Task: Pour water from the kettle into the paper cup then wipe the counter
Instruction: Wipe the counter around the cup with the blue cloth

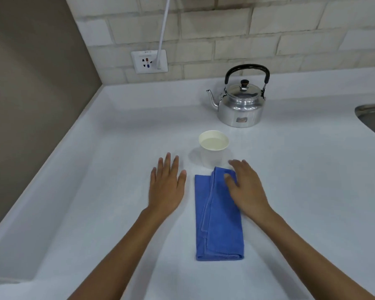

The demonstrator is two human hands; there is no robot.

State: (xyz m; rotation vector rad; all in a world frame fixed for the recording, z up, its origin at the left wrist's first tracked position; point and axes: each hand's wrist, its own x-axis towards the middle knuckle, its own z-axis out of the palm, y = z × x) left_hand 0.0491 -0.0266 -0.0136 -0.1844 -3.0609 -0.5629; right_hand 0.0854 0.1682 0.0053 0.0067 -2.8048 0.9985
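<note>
A shiny metal kettle point(240, 106) with a black handle stands upright at the back of the white counter point(301, 180), spout pointing left. In front of it is a white paper cup point(213, 148) with water inside. A folded blue cloth point(218, 221) lies lengthwise just in front of the cup. My right hand point(245, 187) rests on the cloth's far right corner, thumb and fingers pinching a fold of it. My left hand point(167, 185) lies flat on the counter to the left of the cloth, fingers spread, holding nothing.
A steel sink rim point(370, 118) shows at the right edge. A wall socket point(149, 61) with a white cable plugged in sits on the tiled back wall. A brown side wall point(30, 94) bounds the counter on the left.
</note>
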